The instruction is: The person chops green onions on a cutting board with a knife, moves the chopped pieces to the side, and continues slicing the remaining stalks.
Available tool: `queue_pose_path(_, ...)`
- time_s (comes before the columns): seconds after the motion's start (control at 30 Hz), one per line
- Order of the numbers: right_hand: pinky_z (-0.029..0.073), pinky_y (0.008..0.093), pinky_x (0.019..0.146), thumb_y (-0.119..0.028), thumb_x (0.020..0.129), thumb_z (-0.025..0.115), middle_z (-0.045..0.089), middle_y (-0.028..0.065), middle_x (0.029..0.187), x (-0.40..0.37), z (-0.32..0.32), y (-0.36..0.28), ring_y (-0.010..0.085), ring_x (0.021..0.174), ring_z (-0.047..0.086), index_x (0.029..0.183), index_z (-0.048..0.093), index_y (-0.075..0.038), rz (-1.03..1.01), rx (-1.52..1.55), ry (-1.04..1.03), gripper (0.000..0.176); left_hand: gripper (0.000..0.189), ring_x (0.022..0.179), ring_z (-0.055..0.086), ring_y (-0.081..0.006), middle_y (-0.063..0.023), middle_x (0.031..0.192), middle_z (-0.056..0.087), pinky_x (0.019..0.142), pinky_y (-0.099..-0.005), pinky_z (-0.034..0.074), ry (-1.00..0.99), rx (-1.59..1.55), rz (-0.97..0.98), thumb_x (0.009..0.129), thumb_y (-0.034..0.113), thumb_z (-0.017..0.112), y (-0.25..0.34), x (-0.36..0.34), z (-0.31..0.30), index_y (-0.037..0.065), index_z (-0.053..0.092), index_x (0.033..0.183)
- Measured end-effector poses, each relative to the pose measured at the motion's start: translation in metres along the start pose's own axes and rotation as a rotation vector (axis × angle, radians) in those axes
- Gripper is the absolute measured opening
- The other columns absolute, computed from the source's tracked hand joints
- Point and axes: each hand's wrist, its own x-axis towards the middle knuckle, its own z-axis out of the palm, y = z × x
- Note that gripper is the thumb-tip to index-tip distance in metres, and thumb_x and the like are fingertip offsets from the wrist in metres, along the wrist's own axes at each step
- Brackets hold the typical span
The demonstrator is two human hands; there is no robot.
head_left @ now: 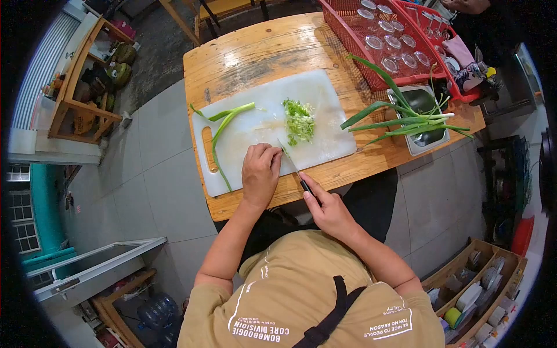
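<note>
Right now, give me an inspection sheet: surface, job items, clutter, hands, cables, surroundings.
Surface: wooden table, dark marks near the far edge; white board on it.
Job items: chopped greens and a green stalk on the board; bunch lying across the steel tray.
Clutter: red crate with glasses, far right.
Hands: right hand grips the knife; left hand at the board, fingers bent close to the blade, contents hidden.
Cables: nothing seen.
Surroundings: tiled floor; wooden shelf left; divided box lower right.
</note>
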Motion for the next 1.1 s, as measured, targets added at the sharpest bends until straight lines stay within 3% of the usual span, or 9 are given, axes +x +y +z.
queue_pose_path(0.03,0.056,0.049,0.075,-0.027,0.115,0.056,0.068,0.0301,0.08,-0.002,-0.002,-0.004,0.0461,0.075,0.072,0.164,0.052,-0.013,0.051,0.02,-0.033,0.051,0.01,0.101,0.065,-0.0336,-0.0117,0.104,0.071,0.09,-0.0446,0.055,-0.003,-0.002,0.001,0.093,0.004,0.079,0.0,0.0,0.0,0.002,0.077,0.103)
queue_pose_path(0.27,0.056,0.0457,0.076,-0.025,0.115,0.055,0.068,0.0293,0.082,-0.004,0.0,-0.003,0.0413,0.073,0.071,0.165,0.049,-0.012,0.034,0.053,-0.039,0.052,0.01,0.1,0.065,-0.0335,-0.0114,0.104,0.071,0.09,-0.0445,0.055,0.001,0.008,0.004,0.093,0.005,0.079,0.0,0.001,-0.001,0.002,0.077,0.102)
queue_pose_path(0.33,0.041,0.0311,0.061,-0.021,0.116,0.056,0.042,0.003,0.067,-0.005,0.003,0.003,0.01,0.062,0.042,0.168,0.048,-0.015,-0.001,0.096,-0.033,0.054,0.01,0.1,0.065,-0.0336,-0.0114,0.104,0.071,0.09,-0.0446,0.055,0.006,0.011,0.021,0.093,0.005,0.079,0.001,0.001,-0.001,0.002,0.077,0.102)
queue_pose_path(0.47,0.041,0.0311,0.06,-0.021,0.116,0.056,0.042,0.0038,0.067,-0.006,0.003,0.005,0.0101,0.062,0.041,0.169,0.048,-0.015,-0.013,0.099,-0.029,0.054,0.013,0.102,0.066,-0.0357,-0.0142,0.105,0.071,0.091,-0.0449,0.055,-0.02,-0.009,-0.014,0.091,0.002,0.08,0.002,0.001,-0.002,0.0,0.077,0.104)
queue_pose_path(0.67,0.047,0.0331,0.065,-0.021,0.116,0.056,0.049,0.01,0.068,0.0,0.007,0.005,0.0142,0.063,0.047,0.167,0.049,-0.014,0.037,0.027,-0.029,0.052,0.01,0.1,0.065,-0.0336,-0.0118,0.103,0.071,0.09,-0.0447,0.055,-0.005,-0.002,0.002,0.093,0.004,0.079,0.0,0.001,-0.001,0.0,0.077,0.102)
queue_pose_path(0.73,0.056,0.0495,0.075,-0.025,0.114,0.056,0.068,0.0301,0.08,0.009,0.012,0.01,0.0482,0.075,0.07,0.165,0.05,-0.015,-0.049,0.035,0.022,0.052,0.01,0.1,0.066,-0.0336,-0.0118,0.104,0.071,0.09,-0.0446,0.055,-0.005,-0.001,0.004,0.093,0.004,0.079,0.001,0.001,-0.001,0.0,0.077,0.102)
queue_pose_path(0.87,0.056,0.0509,0.072,-0.025,0.114,0.057,0.067,0.0309,0.078,0.009,0.011,0.008,0.0485,0.075,0.07,0.165,0.05,-0.015,-0.059,0.038,0.027,0.052,0.011,0.1,0.066,-0.0348,-0.0133,0.104,0.071,0.09,-0.0448,0.055,-0.015,0.001,-0.014,0.092,0.002,0.079,0.003,0.001,-0.001,0.0,0.077,0.102)
queue_pose_path(0.93,0.049,0.0354,0.064,-0.021,0.115,0.057,0.054,0.0151,0.066,-0.004,0.009,0.006,0.0178,0.06,0.051,0.165,0.052,-0.014,0.01,0.019,0.025,0.05,0.009,0.099,0.065,-0.0334,-0.012,0.103,0.071,0.089,-0.0446,0.055,0.005,0.007,-0.011,0.092,0.003,0.079,0.002,0.002,-0.001,0.0,0.078,0.101)
queue_pose_path(1.1,0.052,0.0441,0.066,-0.022,0.114,0.058,0.06,0.0223,0.071,0.004,0.008,0.0,0.0334,0.066,0.06,0.163,0.053,-0.014,0.06,0.014,0.002,0.05,0.013,0.102,0.066,-0.0364,-0.0154,0.106,0.071,0.091,-0.0456,0.055,-0.032,0.002,-0.032,0.093,0.003,0.079,0.001,0.0,0.0,-0.001,0.076,0.105)
